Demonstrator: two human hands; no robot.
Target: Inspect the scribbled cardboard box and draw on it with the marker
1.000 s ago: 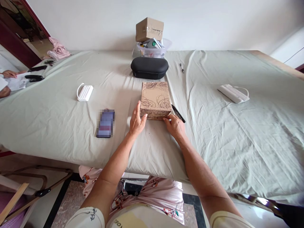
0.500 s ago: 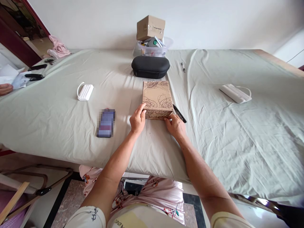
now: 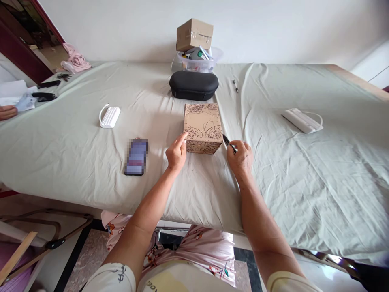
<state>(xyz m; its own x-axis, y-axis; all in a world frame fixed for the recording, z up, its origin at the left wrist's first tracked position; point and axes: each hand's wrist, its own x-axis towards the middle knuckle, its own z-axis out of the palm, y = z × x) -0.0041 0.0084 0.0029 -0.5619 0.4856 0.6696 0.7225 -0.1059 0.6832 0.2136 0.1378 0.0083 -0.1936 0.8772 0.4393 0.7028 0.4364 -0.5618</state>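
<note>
A brown cardboard box (image 3: 203, 120) with dark scribbled loops on its top and front lies in front of me. My left hand (image 3: 176, 154) grips its left front corner, the index finger reaching onto the top edge and the thumb near the front face. Off the box's right side, my right hand (image 3: 241, 159) is closed around a black marker pen (image 3: 226, 140) and apart from the box. Part of the marker is hidden by my fingers.
Behind the box sits a black hard case (image 3: 193, 86), then a clear plastic basin (image 3: 197, 65) under another carton (image 3: 195, 35). A phone (image 3: 136, 157) and white power bank (image 3: 110, 117) lie left; another power bank (image 3: 300, 119) and a pen (image 3: 236, 86) lie right. Another person's hand (image 3: 7, 112) shows far left.
My right hand has left the box's front right corner, shifted right and taken hold of the marker lying there. My left hand stays at the box's left corner.
</note>
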